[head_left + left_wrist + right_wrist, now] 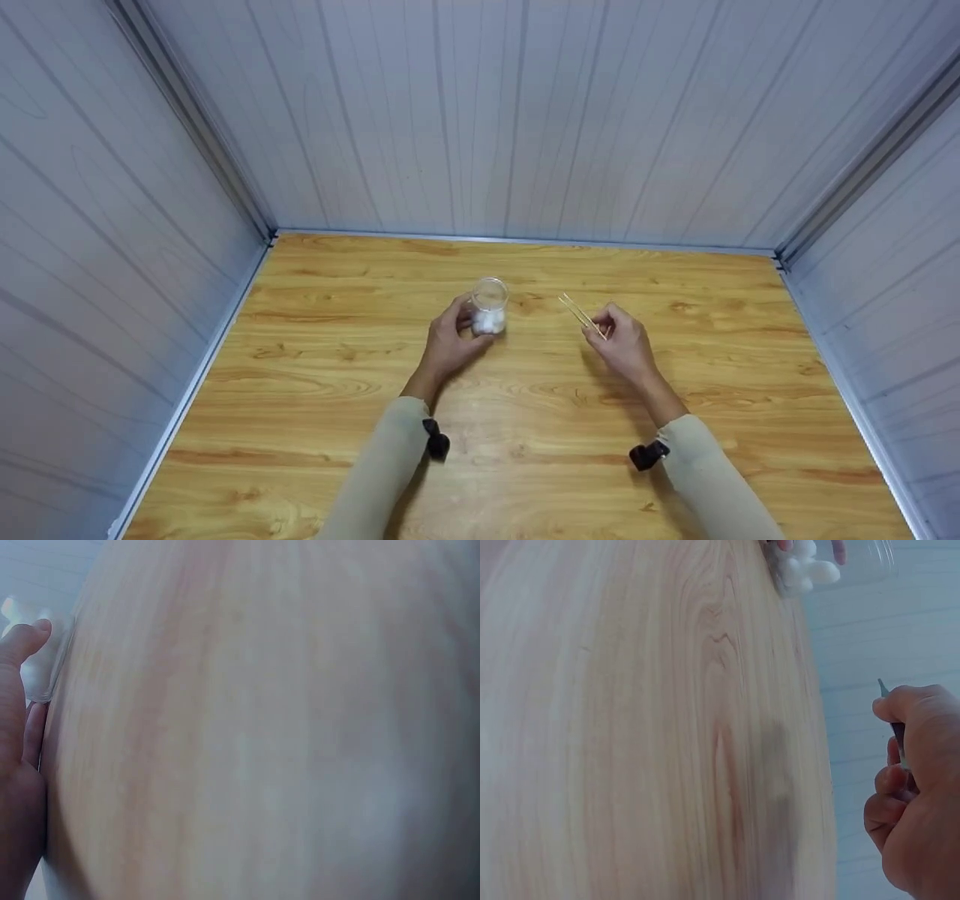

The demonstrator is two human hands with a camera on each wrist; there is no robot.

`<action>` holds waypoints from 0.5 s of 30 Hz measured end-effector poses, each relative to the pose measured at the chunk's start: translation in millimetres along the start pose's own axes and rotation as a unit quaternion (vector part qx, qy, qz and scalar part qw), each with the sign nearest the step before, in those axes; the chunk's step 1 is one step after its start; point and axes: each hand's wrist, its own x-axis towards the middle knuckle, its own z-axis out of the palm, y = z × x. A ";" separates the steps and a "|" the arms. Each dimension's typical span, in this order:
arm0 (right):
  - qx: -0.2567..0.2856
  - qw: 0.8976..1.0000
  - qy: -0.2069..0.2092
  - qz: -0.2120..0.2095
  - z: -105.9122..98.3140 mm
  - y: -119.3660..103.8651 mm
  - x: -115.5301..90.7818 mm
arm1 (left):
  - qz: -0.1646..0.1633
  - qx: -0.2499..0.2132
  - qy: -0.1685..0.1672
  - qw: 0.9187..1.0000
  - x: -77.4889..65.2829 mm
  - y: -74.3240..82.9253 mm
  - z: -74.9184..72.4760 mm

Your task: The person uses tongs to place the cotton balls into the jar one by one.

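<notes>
A clear glass beaker [490,294] stands near the middle of the table, with white cotton balls [489,322] in its lower part. My left hand [453,337] grips the beaker from its left side, thumb across the front. In the left wrist view the thumb lies over the beaker [56,664] and the cotton balls. To the right, my right hand [622,341] pinches a pair of tweezers [579,311], its two tips apart and pointing toward the far left. Most of the tweezers is hidden by the fingers in the right wrist view.
The wood-grain table [517,450] has pale panel walls at the back [480,120], left [112,285] and right [892,300]. A small black camera sits on each wrist, the left one [436,441] and the right one [649,454].
</notes>
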 end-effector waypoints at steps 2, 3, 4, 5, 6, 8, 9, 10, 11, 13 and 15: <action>-0.009 1.000 -0.004 0.009 1.5 -0.4 -1.6 | 0.000 -0.002 0.001 1.000 -0.1 -0.1 0.1; -0.012 1.000 -0.007 0.014 2.5 -0.3 -2.5 | 0.000 -0.003 0.001 1.000 -0.1 -0.1 0.2; -0.014 1.000 -0.010 0.018 3.6 -0.3 -3.4 | -0.001 -0.003 0.001 1.000 -0.2 -0.1 0.2; -0.017 1.000 -0.012 0.022 4.8 -0.3 -4.2 | -0.002 -0.003 0.001 1.000 -0.2 0.0 0.3; -0.019 0.999 -0.014 0.027 6.0 -0.4 -5.2 | -0.002 -0.003 0.001 1.000 -0.2 0.2 0.3; -0.021 0.999 -0.013 0.031 9.3 -0.5 -6.8 | -0.004 -0.003 0.001 1.000 -0.2 0.4 0.2; -0.021 0.999 -0.012 0.032 10.7 -0.6 -7.5 | -0.004 -0.002 0.001 1.000 -0.1 0.4 0.2; -0.019 0.999 -0.009 0.032 12.2 -0.6 -8.2 | -0.004 -0.002 0.001 1.000 0.0 0.3 0.3; -0.018 0.999 -0.008 0.033 13.5 -0.5 -8.6 | -0.003 -0.002 0.002 1.000 0.1 0.3 0.3; -0.014 0.999 -0.002 0.029 16.5 2.5 -8.4 | -0.003 -0.001 0.002 1.000 0.3 0.3 0.4; -0.009 1.000 0.005 0.022 22.5 14.5 -6.1 | -0.002 -0.002 0.001 1.000 0.4 0.4 0.4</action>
